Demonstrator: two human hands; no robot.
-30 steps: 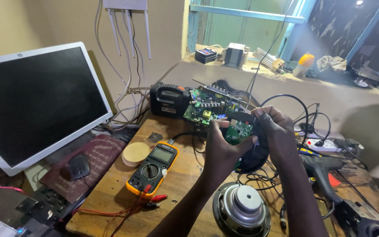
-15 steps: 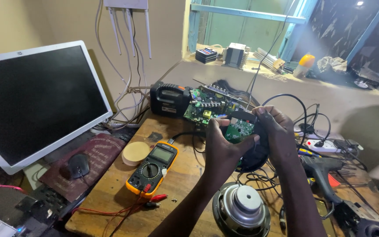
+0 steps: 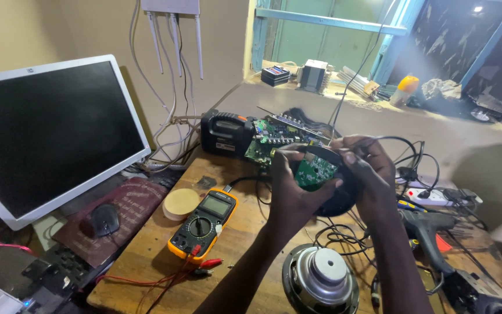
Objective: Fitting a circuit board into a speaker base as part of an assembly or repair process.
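Note:
My left hand (image 3: pixel 291 195) grips a small round black device with a green circuit board (image 3: pixel 315 170) set in its open face. My right hand (image 3: pixel 370 168) holds the same device from the right side, fingers curled over its top edge. Both hands hover above a wooden table (image 3: pixel 146 256). Below them lies a loose speaker driver (image 3: pixel 319 280) with a shiny metal magnet facing up. A yellow multimeter (image 3: pixel 204 221) with red and black probe leads rests left of my left forearm.
A large white-framed monitor (image 3: pixel 47 128) stands at left, with a mouse (image 3: pixel 104 218) on a dark red pad. A bigger green circuit board (image 3: pixel 274 136) and a black lantern (image 3: pixel 222 134) sit behind. A round wooden disc (image 3: pixel 180 202), tangled cables and a glue gun (image 3: pixel 431 229) lie around.
The hands have turned the round device slightly, so the green board faces the camera more. Nothing else has moved.

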